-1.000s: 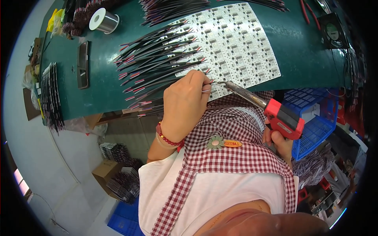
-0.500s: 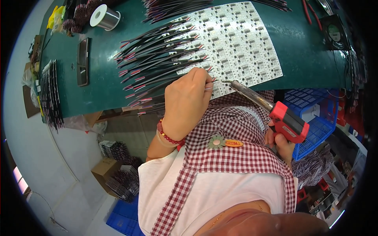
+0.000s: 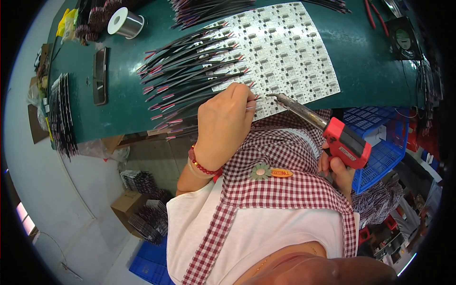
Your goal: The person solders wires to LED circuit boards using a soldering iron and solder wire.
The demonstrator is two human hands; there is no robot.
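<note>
A white panel of small circuit boards (image 3: 289, 52) lies on the green table, its near edge close to me. Black cables (image 3: 190, 71) with red and white bare ends spread over its left side. My left hand (image 3: 225, 114) is closed at the panel's near left corner, pinching a cable (image 3: 257, 98) whose end pokes out past the fingertips. In my right hand (image 3: 338, 168) is a red and black soldering iron (image 3: 349, 142), gripped by its handle. Its tip points left, just above the panel's near edge and a little right of the pinched cable end.
A spool of solder wire (image 3: 126, 23) and a dark phone-like slab (image 3: 100, 76) sit on the table's left. Cable bundles (image 3: 64, 114) hang over the left edge. Red-handled pliers (image 3: 375, 19) and a black box (image 3: 403, 40) lie far right. Below right stands a blue crate (image 3: 380, 171).
The soldering iron has shifted slightly left and up, its tip lifting a little along the panel's near edge. My left hand stays nearly in place, still pinching.
</note>
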